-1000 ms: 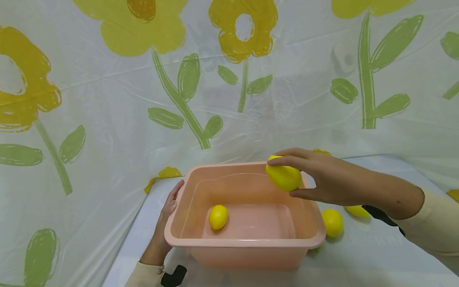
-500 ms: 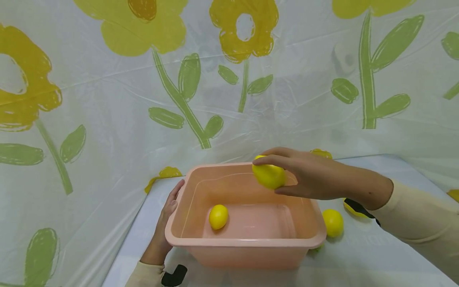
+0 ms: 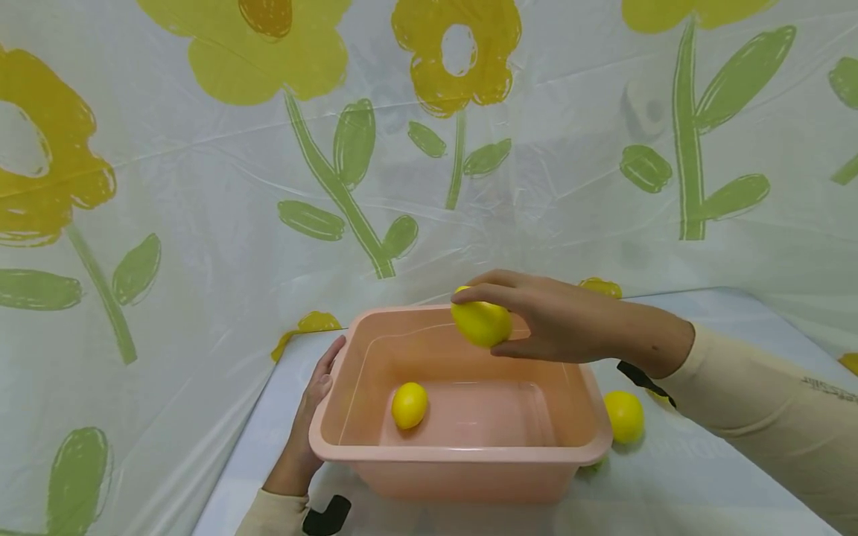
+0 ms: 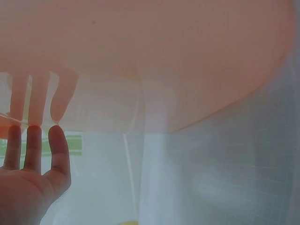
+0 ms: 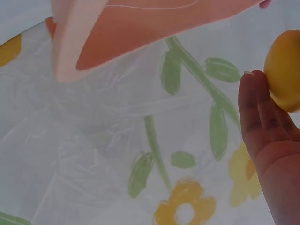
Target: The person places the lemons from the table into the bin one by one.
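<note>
My right hand (image 3: 570, 316) pinches a yellow lemon (image 3: 481, 321) between thumb and fingers, over the back right part of a pink plastic basin (image 3: 462, 454). In the right wrist view this lemon (image 5: 285, 70) shows at the right edge, touching my fingers (image 5: 255, 103). Another lemon (image 3: 410, 406) lies inside the basin, left of the middle of its floor. My left hand (image 3: 311, 409) rests along the basin's left outer side. In the left wrist view its fingertips (image 4: 33, 136) touch the pink wall (image 4: 164, 56), the fingers nearly straight.
To the right of the basin sits a lemon (image 3: 624, 417) on the white table (image 3: 724, 447). Behind my right wrist another yellow fruit (image 3: 660, 396) is mostly hidden. Something green (image 3: 593, 467) peeks out under the basin's right corner. A flower-patterned plastic sheet (image 3: 550, 193) hangs behind.
My right hand has carried the lemon leftward, from near the basin's right rim to further over its inside. The left hand and the basin have stayed in place.
</note>
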Demonstrator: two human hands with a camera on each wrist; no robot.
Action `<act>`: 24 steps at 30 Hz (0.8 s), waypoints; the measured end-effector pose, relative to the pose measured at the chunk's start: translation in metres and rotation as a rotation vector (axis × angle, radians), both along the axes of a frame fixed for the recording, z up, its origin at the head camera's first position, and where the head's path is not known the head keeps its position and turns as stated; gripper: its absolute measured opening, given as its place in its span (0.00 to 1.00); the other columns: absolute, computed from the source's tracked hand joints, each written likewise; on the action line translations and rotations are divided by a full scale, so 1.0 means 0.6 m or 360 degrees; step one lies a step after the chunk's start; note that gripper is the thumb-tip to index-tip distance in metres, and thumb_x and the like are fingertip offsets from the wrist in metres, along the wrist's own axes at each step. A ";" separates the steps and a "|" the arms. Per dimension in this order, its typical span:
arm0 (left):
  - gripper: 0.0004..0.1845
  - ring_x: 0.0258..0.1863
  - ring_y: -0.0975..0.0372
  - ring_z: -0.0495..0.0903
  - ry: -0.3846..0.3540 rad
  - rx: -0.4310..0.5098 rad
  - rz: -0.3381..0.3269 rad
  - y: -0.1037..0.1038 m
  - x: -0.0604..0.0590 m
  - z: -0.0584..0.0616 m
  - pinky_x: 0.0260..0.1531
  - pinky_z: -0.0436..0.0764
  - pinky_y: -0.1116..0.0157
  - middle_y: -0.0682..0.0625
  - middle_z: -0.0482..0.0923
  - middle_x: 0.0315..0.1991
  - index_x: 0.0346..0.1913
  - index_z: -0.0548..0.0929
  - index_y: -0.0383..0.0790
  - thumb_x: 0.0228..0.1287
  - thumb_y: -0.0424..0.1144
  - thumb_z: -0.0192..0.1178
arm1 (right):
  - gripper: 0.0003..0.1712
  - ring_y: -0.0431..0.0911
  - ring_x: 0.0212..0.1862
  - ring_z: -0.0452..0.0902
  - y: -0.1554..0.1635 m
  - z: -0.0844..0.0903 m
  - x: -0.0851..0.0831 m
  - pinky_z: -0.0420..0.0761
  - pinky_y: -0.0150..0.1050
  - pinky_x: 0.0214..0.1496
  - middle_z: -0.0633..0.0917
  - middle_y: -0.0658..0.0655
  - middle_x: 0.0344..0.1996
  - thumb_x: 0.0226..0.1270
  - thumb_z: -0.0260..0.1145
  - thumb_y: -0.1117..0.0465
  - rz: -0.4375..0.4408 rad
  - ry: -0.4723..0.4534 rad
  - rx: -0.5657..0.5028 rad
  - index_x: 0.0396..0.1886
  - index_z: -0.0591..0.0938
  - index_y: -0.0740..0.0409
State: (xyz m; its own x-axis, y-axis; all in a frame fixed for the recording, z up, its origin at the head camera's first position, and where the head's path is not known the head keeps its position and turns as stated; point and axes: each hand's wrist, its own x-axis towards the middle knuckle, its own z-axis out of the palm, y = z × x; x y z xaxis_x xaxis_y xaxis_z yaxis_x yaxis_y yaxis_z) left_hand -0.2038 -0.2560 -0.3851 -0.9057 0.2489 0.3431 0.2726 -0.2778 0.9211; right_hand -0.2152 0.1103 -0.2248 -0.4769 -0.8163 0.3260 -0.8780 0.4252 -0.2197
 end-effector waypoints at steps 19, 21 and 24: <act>0.29 0.64 0.77 0.69 0.0093 -0.0016 -0.0005 0.001 -0.001 0.001 0.62 0.70 0.79 0.70 0.68 0.66 0.77 0.57 0.53 0.76 0.49 0.40 | 0.41 0.45 0.65 0.72 -0.043 0.007 -0.016 0.80 0.43 0.62 0.72 0.50 0.69 0.60 0.76 0.58 0.0049 -0.0078 -0.0061 0.72 0.69 0.47; 0.29 0.64 0.77 0.69 0.0091 -0.0040 0.0016 0.002 0.001 0.002 0.62 0.70 0.79 0.71 0.68 0.66 0.77 0.56 0.52 0.76 0.49 0.40 | 0.41 0.45 0.66 0.72 -0.048 0.006 -0.018 0.81 0.42 0.61 0.72 0.50 0.69 0.60 0.76 0.58 0.0048 -0.0095 -0.0053 0.72 0.69 0.47; 0.33 0.65 0.76 0.68 0.0059 -0.0065 0.0038 0.004 0.002 0.002 0.63 0.69 0.78 0.70 0.67 0.67 0.79 0.51 0.47 0.76 0.49 0.39 | 0.41 0.46 0.65 0.72 -0.055 0.004 -0.022 0.82 0.41 0.58 0.73 0.51 0.68 0.60 0.75 0.58 0.0054 -0.0123 -0.0039 0.72 0.69 0.46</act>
State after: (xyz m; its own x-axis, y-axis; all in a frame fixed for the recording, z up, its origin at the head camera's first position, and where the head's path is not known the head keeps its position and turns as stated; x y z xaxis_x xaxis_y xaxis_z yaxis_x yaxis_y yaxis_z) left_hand -0.2025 -0.2539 -0.3841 -0.8983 0.2417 0.3668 0.3131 -0.2334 0.9206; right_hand -0.2282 0.0770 -0.2222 -0.4736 -0.8246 0.3093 -0.8718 0.3892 -0.2975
